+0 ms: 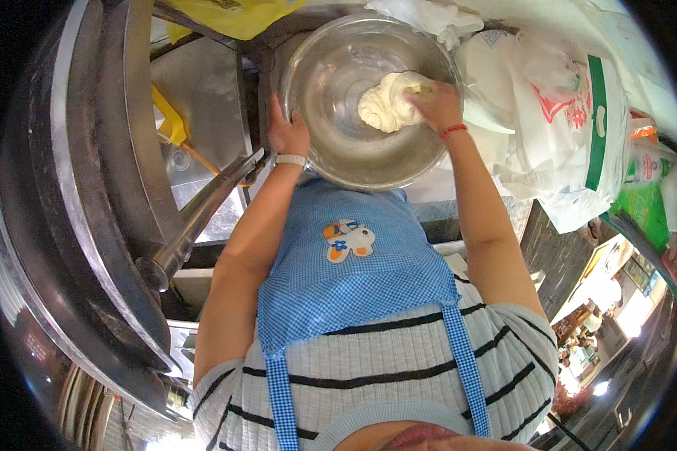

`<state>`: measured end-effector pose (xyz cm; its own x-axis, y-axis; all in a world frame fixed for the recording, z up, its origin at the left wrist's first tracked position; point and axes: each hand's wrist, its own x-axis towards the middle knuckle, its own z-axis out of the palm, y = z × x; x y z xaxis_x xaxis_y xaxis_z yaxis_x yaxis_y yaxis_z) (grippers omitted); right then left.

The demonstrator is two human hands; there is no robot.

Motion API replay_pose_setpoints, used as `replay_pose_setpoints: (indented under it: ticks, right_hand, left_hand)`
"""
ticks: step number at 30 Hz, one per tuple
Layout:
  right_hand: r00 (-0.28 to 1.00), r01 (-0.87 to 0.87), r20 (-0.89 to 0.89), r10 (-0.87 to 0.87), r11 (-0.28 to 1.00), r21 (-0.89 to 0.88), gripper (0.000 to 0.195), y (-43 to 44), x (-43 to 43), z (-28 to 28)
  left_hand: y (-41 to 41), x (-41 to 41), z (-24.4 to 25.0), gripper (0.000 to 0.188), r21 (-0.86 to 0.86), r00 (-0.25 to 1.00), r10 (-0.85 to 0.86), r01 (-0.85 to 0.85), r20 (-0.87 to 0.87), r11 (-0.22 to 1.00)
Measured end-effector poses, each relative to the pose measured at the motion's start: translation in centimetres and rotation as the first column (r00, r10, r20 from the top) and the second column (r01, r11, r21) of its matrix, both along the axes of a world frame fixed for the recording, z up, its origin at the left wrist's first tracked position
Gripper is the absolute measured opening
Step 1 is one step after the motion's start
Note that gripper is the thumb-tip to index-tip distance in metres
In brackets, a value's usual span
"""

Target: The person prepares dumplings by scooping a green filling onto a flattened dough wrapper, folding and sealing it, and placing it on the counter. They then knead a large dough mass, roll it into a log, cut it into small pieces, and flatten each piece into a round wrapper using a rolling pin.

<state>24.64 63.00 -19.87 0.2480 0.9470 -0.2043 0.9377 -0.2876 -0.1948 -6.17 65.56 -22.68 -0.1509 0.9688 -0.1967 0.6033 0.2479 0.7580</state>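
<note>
A wide stainless steel mixing bowl (366,163) lies before my body at the top of the view. My left hand (290,132) grips its left rim, the thumb up on the edge and the fingers around the outer wall. Inside, right of the middle, is a soft, folded lump of pale dough (392,104). My right hand (440,107) reaches in over the right rim with its fingers pressed into the dough's right side. Part of that hand's grip is hidden by the back of the hand.
Right of the bowl lie a white plastic sack (558,118) and a clear bag (440,22). A yellow bag (231,17) is behind at the left. Beside my left arm a metal handle (203,214) juts out. A yellow-headed tool (172,121) rests on a metal surface (203,90).
</note>
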Motion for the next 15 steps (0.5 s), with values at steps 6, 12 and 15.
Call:
replay_pose_setpoints:
  ticks: [6,12,15]
  right_hand:
    - [0.987,0.127,-0.094,-0.127,0.992,-0.009,0.046,0.9,-3.4,-4.2]
    - [0.867,-0.34,-0.318,0.383,0.922,0.184,0.038,-3.0,-12.0,-0.9]
    - [0.738,-0.546,-0.357,0.572,0.818,0.181,0.035,-5.7,-16.3,-1.3]
  left_hand:
    - [0.3,-0.4,-0.8,0.061,0.021,1.0,-0.004,0.005,-0.024,1.0]
    - [-0.1,-0.5,-1.6,0.063,0.053,0.999,0.045,-0.044,-0.013,0.998]
    - [0.1,0.3,-0.3,0.064,0.053,0.999,0.031,-0.03,-0.031,0.998]
